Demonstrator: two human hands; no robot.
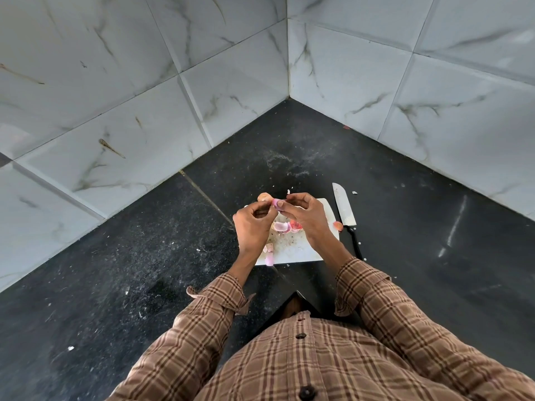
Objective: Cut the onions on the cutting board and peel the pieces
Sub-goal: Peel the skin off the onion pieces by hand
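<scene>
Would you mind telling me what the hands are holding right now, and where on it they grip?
Both hands pinch one small onion piece above the cutting board: left hand at its left end, right hand at its right.

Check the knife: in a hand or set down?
Set down: the knife lies flat on the counter right of the cutting board, untouched.

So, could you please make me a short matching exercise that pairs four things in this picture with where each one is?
Things:
1. knife
2. onion piece
3. cutting board
4. onion skins

Places:
A. pinched between both hands above the board
B. flat on the dark counter, under the hands
C. on the counter right of the board
D. lying on the board

Pairs: 1-C, 2-A, 3-B, 4-D
</scene>
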